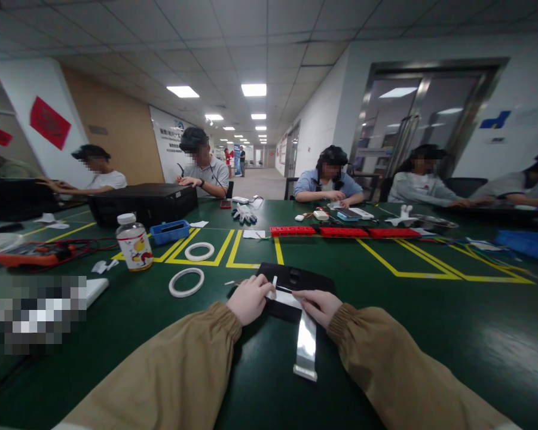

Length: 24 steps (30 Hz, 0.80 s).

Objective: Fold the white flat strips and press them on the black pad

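A black flat device [298, 279] lies on the green table [385, 334] right in front of me. My left hand [250, 298] rests on its left edge, fingers curled and pinching a white strip [283, 297] that lies across the device. My right hand [319, 305] presses on the same strip from the right, fingers closed on it. A shiny film strip [306, 345] trails from under my hands toward me along the table.
Two white tape rings [186, 282] [199, 251], a white-capped bottle [134, 242], a blue tray [170, 232], a black case [143, 203] and an orange meter [33, 254] lie to the left. Red power strips [343, 232] run across the middle. Several other people sit around the far side.
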Each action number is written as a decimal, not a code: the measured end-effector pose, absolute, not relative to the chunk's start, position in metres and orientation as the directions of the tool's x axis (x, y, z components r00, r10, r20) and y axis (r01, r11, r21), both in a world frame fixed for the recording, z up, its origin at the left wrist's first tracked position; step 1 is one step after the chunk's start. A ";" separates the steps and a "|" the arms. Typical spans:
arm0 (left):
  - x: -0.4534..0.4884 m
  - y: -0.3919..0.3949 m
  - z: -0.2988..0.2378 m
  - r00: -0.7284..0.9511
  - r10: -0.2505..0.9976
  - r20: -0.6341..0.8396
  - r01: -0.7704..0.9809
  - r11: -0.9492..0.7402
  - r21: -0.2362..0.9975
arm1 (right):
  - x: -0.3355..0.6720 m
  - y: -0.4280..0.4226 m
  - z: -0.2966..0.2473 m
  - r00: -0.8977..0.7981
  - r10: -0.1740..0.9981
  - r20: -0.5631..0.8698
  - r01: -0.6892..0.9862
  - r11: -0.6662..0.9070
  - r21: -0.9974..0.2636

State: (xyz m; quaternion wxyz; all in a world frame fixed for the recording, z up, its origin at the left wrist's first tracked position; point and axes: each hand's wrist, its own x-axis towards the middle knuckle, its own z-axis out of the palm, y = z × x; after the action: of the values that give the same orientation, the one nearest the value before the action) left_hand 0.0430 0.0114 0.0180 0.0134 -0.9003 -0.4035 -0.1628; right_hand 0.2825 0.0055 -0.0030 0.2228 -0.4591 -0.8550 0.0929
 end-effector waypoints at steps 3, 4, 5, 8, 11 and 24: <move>0.044 0.010 0.017 0.622 0.723 0.299 0.740 -0.668 0.075 | 0.283 0.003 -0.001 -0.483 0.822 0.302 0.737 0.568 -0.367; 0.044 0.010 0.017 0.624 0.724 0.293 0.742 -0.667 0.065 | 0.283 0.002 0.000 -0.486 0.818 0.308 0.731 0.573 -0.369; 0.044 0.010 0.017 0.626 0.725 0.286 0.744 -0.666 0.059 | 0.283 0.002 0.001 -0.490 0.813 0.314 0.725 0.580 -0.371; 0.043 0.012 0.017 0.629 0.727 0.277 0.742 -0.667 0.067 | 0.283 0.000 0.004 -0.499 0.806 0.317 0.725 0.589 -0.357; 0.042 0.014 0.019 0.624 0.727 0.286 0.737 -0.669 0.093 | 0.283 0.000 0.005 -0.491 0.806 0.330 0.733 0.587 -0.344; 0.029 0.014 0.016 0.691 0.637 0.343 0.622 -0.765 0.169 | 0.282 0.004 0.000 -0.488 0.750 0.446 0.760 0.617 -0.206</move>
State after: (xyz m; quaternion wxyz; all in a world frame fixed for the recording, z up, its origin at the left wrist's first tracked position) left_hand 0.0290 0.0135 0.0164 -0.0198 -0.9192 -0.3423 -0.1937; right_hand 0.2824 0.0040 0.0003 0.2536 -0.4377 -0.8626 -0.0094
